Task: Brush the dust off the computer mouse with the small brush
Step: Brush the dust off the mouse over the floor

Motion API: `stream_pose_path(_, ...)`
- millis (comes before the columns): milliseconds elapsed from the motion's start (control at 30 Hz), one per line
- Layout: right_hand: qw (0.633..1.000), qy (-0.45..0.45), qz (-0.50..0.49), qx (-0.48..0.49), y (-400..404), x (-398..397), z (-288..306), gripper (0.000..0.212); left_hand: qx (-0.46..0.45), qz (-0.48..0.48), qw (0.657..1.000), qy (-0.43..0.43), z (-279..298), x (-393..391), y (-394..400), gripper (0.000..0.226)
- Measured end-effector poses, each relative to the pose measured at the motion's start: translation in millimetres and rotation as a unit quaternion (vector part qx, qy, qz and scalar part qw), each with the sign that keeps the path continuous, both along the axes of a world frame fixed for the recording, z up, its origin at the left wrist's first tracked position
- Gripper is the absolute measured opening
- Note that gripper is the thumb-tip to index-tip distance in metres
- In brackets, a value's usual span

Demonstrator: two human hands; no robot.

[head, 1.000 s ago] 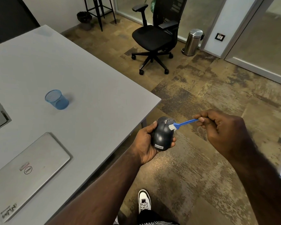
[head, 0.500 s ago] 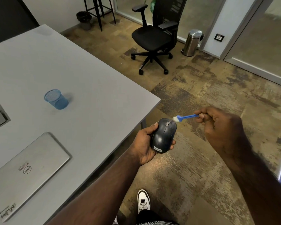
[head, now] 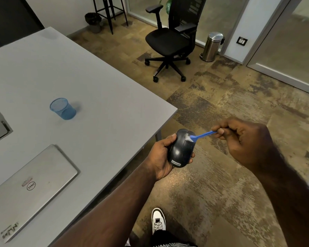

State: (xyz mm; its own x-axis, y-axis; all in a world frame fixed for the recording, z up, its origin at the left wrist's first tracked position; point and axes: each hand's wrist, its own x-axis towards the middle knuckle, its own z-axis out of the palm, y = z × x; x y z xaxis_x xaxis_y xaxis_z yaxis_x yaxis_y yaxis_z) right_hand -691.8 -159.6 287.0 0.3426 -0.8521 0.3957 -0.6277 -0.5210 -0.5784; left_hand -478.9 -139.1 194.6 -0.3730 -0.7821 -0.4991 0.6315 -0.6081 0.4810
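My left hand (head: 160,157) holds a black computer mouse (head: 180,150) from below, just off the table's corner, above the floor. The mouse's top faces up, with a small label at its near end. My right hand (head: 243,139) pinches the far end of a small brush with a blue handle (head: 202,134). Its white bristles rest on the mouse's top by the scroll wheel.
A grey table (head: 100,104) lies to the left with a blue mesh cup (head: 63,108) and a closed silver laptop (head: 30,186) on it. A black office chair (head: 169,43) and a steel bin (head: 212,46) stand further off on the carpet. My shoe (head: 158,221) shows below.
The brush lifted off beyond the mouse's far end half a second ago, then came back down. Its bristles now touch the mouse's top again. The left hand barely moved.
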Motion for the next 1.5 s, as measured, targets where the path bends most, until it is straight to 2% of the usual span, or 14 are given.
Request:
stream_pose_path(133,0.999,-0.004,-0.032,-0.020,-1.9,-0.9,1.8,0.022,-0.001,-0.001,1.000,-0.009,-1.0,-0.2,0.2,0.047)
stream_pose_path(267,1.000,0.002,0.005,-0.004,0.0,0.0,3.0,0.023,-0.001,0.005,1.000,-0.014,-1.5,-0.4,-1.9,0.049)
stream_pose_path(400,0.999,0.001,-0.040,-0.027,-2.8,-0.6,2.9,0.021,0.000,0.010,1.000,-0.010,-2.3,-0.6,-2.3,0.044)
stream_pose_path(533,1.000,0.003,0.002,-0.011,-0.8,0.1,3.0,0.024,-0.003,0.014,1.000,-0.011,-2.7,-0.9,-4.6,0.044)
stream_pose_path(667,0.998,-0.001,-0.050,-0.035,-3.9,-3.2,-0.1,0.023,0.000,0.017,1.000,0.000,-2.0,-1.8,-4.8,0.042)
stream_pose_path(800,1.000,-0.009,-0.024,-0.018,-1.8,-3.0,-0.1,0.025,0.007,0.020,1.000,0.009,-2.9,-1.3,-5.8,0.044)
stream_pose_path(900,0.998,-0.009,-0.061,-0.028,-3.0,-3.6,-0.6,0.021,0.011,0.019,1.000,0.016,-1.9,-1.1,-6.0,0.043)
stream_pose_path(1033,1.000,-0.003,-0.018,-0.019,0.5,-1.3,1.3,0.023,0.015,0.019,0.999,0.022,-2.5,-0.8,-6.2,0.047)
stream_pose_path(1100,0.999,-0.011,-0.039,-0.026,-1.1,-1.7,1.3,0.022,0.020,0.021,0.999,0.024,-4.5,-0.5,-6.1,0.050)
stream_pose_path(1167,0.998,-0.010,-0.053,-0.030,-1.5,-2.8,0.9,0.021,0.023,0.025,0.999,0.028,-5.1,-0.4,-6.7,0.050)
stream_pose_path(1300,1.000,-0.006,0.003,-0.014,2.4,0.3,1.1,0.023,0.046,0.049,0.997,0.037,-4.9,-0.7,-8.8,0.045)
stream_pose_path(1433,0.998,-0.017,-0.034,-0.042,-0.2,0.2,-1.2,0.022,0.045,0.051,0.997,0.047,-3.1,-2.5,-8.7,0.046)
stream_pose_path(1500,1.000,-0.012,0.002,-0.029,1.8,1.9,-1.3,0.024,0.054,0.071,0.995,0.051,-2.7,-2.7,-9.6,0.043)
